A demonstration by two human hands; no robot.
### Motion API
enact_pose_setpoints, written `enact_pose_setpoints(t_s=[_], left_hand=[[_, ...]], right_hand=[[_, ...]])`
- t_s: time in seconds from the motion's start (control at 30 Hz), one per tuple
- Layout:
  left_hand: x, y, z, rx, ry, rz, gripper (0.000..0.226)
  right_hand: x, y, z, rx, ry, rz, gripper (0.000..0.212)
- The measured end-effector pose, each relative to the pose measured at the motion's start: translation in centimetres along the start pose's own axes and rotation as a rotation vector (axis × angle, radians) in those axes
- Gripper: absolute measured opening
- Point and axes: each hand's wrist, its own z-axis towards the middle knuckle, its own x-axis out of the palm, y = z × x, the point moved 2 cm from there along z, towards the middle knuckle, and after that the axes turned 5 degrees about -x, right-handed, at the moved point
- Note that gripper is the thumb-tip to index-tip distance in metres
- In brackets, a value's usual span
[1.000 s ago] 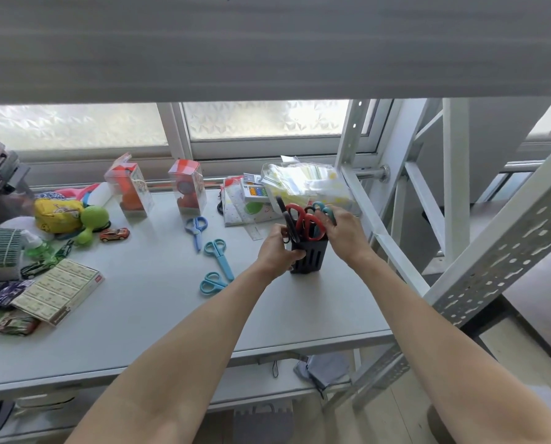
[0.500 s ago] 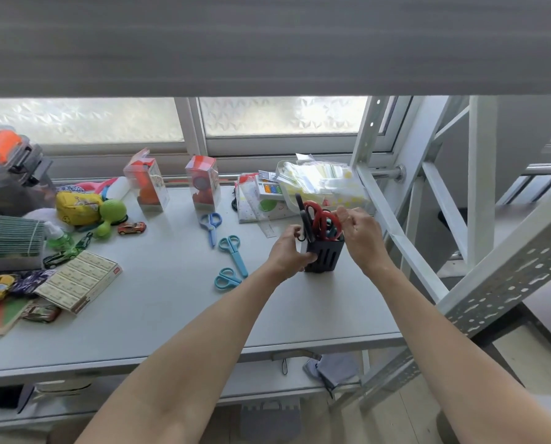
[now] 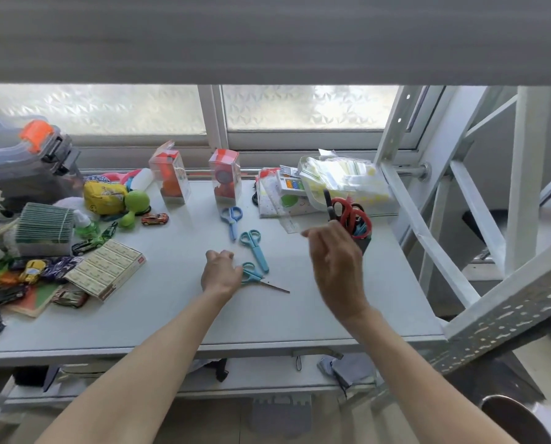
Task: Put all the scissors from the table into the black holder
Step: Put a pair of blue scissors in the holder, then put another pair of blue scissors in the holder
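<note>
The black holder [image 3: 364,244] stands at the table's right, partly hidden behind my right hand [image 3: 335,264]. Red-handled scissors [image 3: 351,213] and others stick out of it. My right hand hovers just in front of it, blurred, fingers apart, holding nothing. Three scissors lie on the table: a blue pair [image 3: 232,217] at the back, a teal pair [image 3: 255,248] in the middle, and a nearer teal pair [image 3: 253,276] with bare blades pointing right. My left hand [image 3: 221,272] rests on the table with curled fingers against this pair's handle; a grip is not visible.
A white carton [image 3: 107,267], toy cars [image 3: 154,218], a green toy [image 3: 136,203] and stacked cards [image 3: 45,225] crowd the left. Two clear toy boxes [image 3: 224,177], a ruler [image 3: 288,224] and a bag pack [image 3: 344,177] line the back. A white metal frame [image 3: 427,232] bounds the right.
Both hands have left the holder. My left hand moved left and down to the nearest teal scissors. My right hand pulled back toward me. The camera view shifted right.
</note>
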Motion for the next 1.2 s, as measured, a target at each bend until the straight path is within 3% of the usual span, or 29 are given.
enact_pose_setpoints(t_s=[0.13, 0.2, 0.27, 0.37, 0.47, 0.53, 0.63, 0.77, 0.9, 1.07, 1.2], left_hand=[[-0.2, 0.2, -0.3, 0.054, 0.011, 0.016, 0.037], [-0.2, 0.1, -0.6, 0.066, 0.019, 0.019, 0.032], [-0.2, 0.0, -0.8, 0.060, 0.021, 0.025, 0.029], [0.1, -0.2, -0.9, 0.020, 0.054, -0.047, 0.023], [0.4, -0.2, -1.3, -0.035, 0.119, -0.245, 0.003], [0.0, -0.8, -1.8, -0.046, 0.190, -0.379, 0.013], [-1.2, -2.8, -2.9, 0.018, 0.355, -0.550, 0.007], [-2.4, -6.0, -3.6, 0.113, 0.424, -0.610, 0.020], [-1.3, -8.7, -4.0, 0.190, 0.430, -0.553, 0.028], [1.7, -12.1, -4.2, 0.297, 0.417, -0.499, 0.065], [4.0, -14.5, -3.3, 0.345, 0.425, -0.427, 0.081]], right_hand=[[7.1, -1.2, -3.6, 0.243, 0.639, -0.122, 0.028], [9.1, -1.8, -4.7, 0.322, 0.796, -0.209, 0.032], [10.0, -1.8, -5.2, 0.331, 0.815, -0.271, 0.030], [10.6, -1.8, -5.5, 0.348, 0.762, -0.312, 0.026], [10.4, -1.9, -5.9, 0.350, 0.711, -0.310, 0.026], [9.6, -2.1, -6.1, 0.338, 0.658, -0.290, 0.025], [7.8, -2.5, -6.0, 0.268, 0.535, -0.285, 0.016], [4.3, -3.5, -6.0, 0.172, 0.284, -0.203, 0.007], [-1.0, -4.2, -5.0, 0.215, -0.030, -0.071, 0.014], [-6.7, -6.5, -2.0, 0.328, -0.362, -0.080, 0.011], [-7.8, -9.5, 0.9, 0.446, -0.393, -0.039, 0.026]])
